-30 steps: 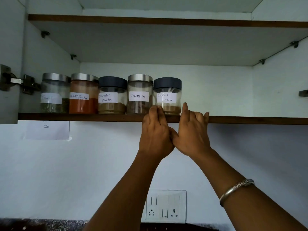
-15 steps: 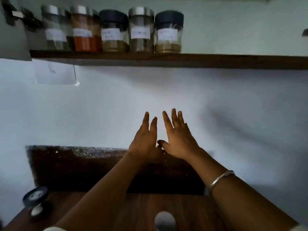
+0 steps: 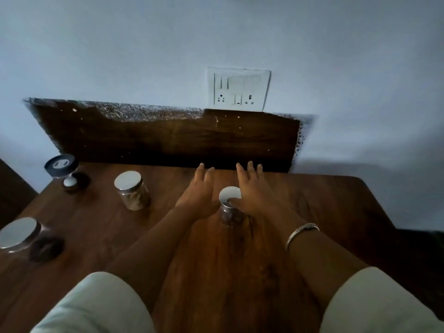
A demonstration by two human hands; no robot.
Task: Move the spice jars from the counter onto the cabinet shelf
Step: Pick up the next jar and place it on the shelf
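While fingers (image 3: 240,171) splay, jar (image 3: 227,195) stands between left grip (image 3: 195,195), right grip (image 3: 258,198).

Four glass spice jars are stood upright on the wooden worktop (image 3: 240,272). The centre jar (image 3: 228,194), fitted with a round silver lid and filled with dark contents, is located mid-worktop. The second jar (image 3: 134,195), silver-lidded with pale brown contents, is set to its left, well apart. The dark-lidded jar (image 3: 61,165) is placed at the rear left corner. The fourth jar (image 3: 19,233), silver-lidded with dark contents, is cut by the left frame edge.
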